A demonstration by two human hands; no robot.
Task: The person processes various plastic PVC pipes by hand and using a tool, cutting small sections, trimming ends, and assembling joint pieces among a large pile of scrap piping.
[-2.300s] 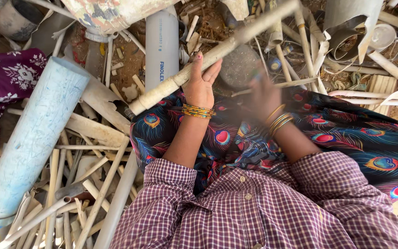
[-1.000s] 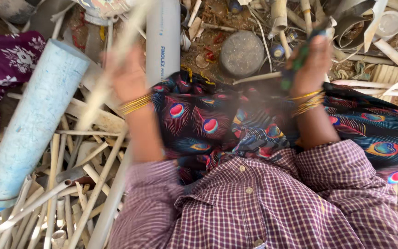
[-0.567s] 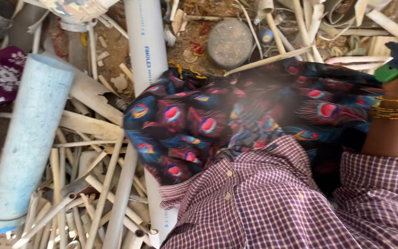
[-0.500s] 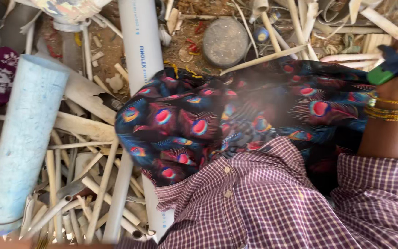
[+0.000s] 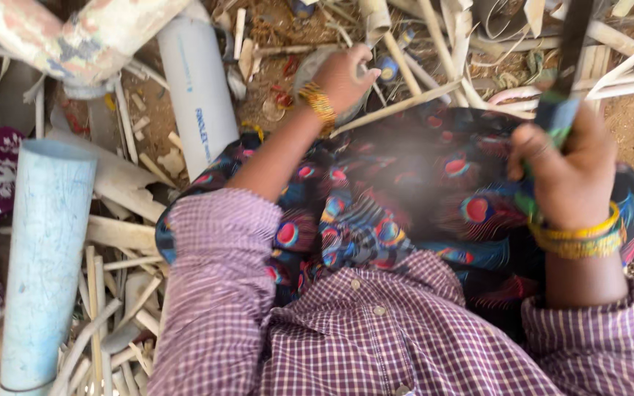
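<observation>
Beyond the lap, draped in dark cloth printed with peacock-feather eyes [image 5: 405, 213], the left hand [image 5: 340, 77] reached forward with the arm stretched out and gold bangles at the wrist, its fingers [image 5: 365, 59] bent down over a round grey stone [image 5: 310, 70] lying on the dirt among scraps; whether they gripped it or only rested on it could not be told. Just past those fingers lay a thin pale strip [image 5: 398, 106], smooth and flat, running slantwise up to the right. The right hand [image 5: 570, 172] was raised near the right knee, wrist upright and bangled, its fingers [image 5: 530, 150] curled tight around the blue-green handle of a tool [image 5: 563, 88], whose dark, blurred long part pointed straight up and away from the body. Left of the left-hand fingers lay a smooth white plastic pipe [image 5: 199, 95], its long axis running away, and farther left a wider pale blue pipe [image 5: 45, 257], amid splintered cream offcuts [image 5: 111, 235].
</observation>
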